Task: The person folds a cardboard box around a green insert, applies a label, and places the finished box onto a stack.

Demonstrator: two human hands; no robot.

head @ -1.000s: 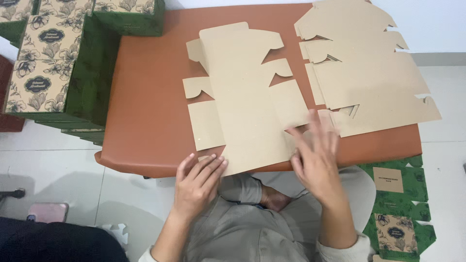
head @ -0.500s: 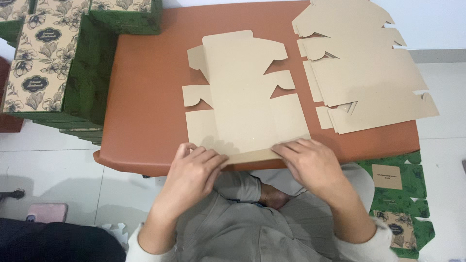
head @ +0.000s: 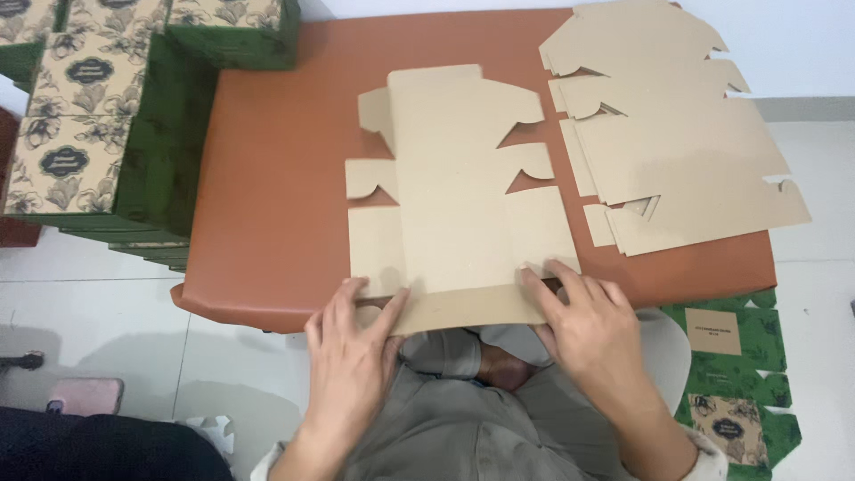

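Note:
A flat tan cardboard box blank (head: 463, 196) lies on the brown padded table (head: 267, 196), its near flap hanging over the front edge. My left hand (head: 352, 352) grips that near flap at its left corner, thumb on top. My right hand (head: 583, 325) presses on the flap's right end, fingers spread over the fold line. Both hands touch the same blank.
A stack of more flat tan blanks (head: 677, 134) lies on the table's right. Finished green and tan floral boxes (head: 98, 125) are piled at the left. Printed green blanks (head: 735, 374) lie on the white floor at right. A pink object (head: 85, 395) sits on the floor at lower left.
The blank has slid toward me. My right hand moved from the blank's right part down to the near flap, and both hands now hold that flap at the table edge.

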